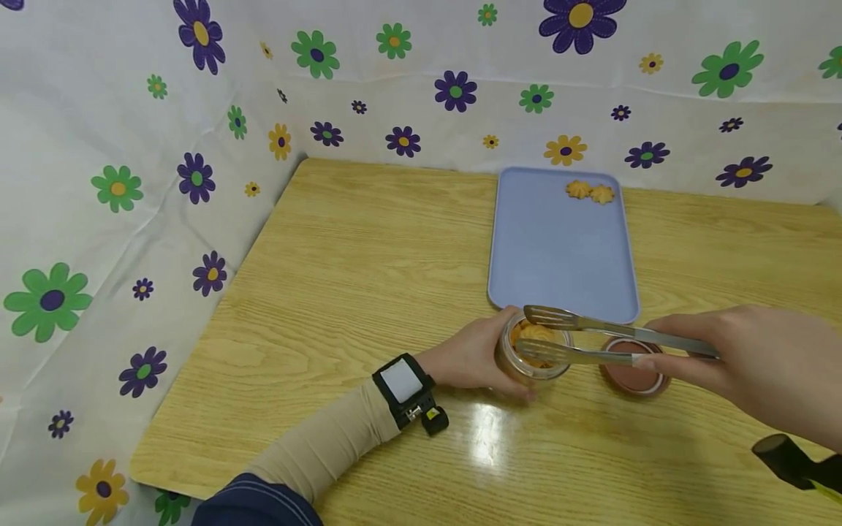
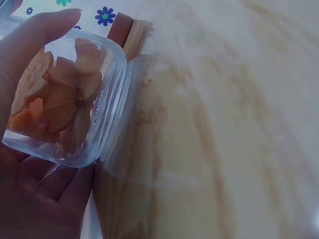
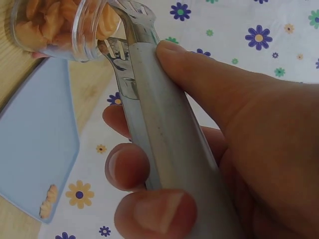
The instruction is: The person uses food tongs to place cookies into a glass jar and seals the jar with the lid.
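Note:
A clear glass jar [image 1: 520,365] of golden cookies stands on the table just in front of the tray. My left hand [image 1: 468,358] grips the jar's side, thumb and fingers curled round it in the left wrist view. In my right hand [image 1: 776,365] is a pair of metal tongs [image 3: 164,114], with fingers and thumb wrapped about the handles. The slotted tips of the tongs are spread over the jar's mouth, beside a cookie [image 3: 107,22] near the rim. No cookie is visibly pinched between them.
A pale blue tray [image 1: 559,248] lies behind the jar, with two flower-shaped cookies [image 1: 590,191] in its far right corner. A reddish-brown round lid [image 1: 633,374] rests on the table right of the jar, partly beneath the tongs. Flower-patterned cloth [image 1: 421,88] hangs behind the wooden table.

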Demonstrator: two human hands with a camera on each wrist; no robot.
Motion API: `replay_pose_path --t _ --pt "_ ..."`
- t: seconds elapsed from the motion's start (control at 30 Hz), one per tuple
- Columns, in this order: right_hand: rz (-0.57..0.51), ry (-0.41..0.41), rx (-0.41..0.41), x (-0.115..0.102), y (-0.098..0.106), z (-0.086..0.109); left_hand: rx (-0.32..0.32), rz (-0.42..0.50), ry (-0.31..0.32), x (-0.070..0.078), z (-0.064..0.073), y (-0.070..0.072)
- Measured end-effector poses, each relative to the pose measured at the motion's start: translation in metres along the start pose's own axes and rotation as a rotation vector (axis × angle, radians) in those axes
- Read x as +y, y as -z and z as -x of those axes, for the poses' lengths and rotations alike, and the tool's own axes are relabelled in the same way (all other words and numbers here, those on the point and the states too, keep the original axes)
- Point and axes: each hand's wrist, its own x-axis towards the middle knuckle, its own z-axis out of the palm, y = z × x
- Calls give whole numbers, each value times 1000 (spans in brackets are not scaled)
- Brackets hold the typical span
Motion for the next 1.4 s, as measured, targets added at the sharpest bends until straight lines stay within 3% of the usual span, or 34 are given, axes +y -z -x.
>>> replay_pose_path --t 0.27,0.87,1.1,1.4 --pt "34 -4 46 1 1 4 -10 10 -5 -1 1 0" --pt "-14 -39 106 2 7 12 -36 36 -34 -3 0 2" --pt "-53 -16 279 7 7 11 -19 27 -24 -3 -1 1" --pt "-178 -175 397 38 21 -23 -17 27 -13 -1 -1 0"
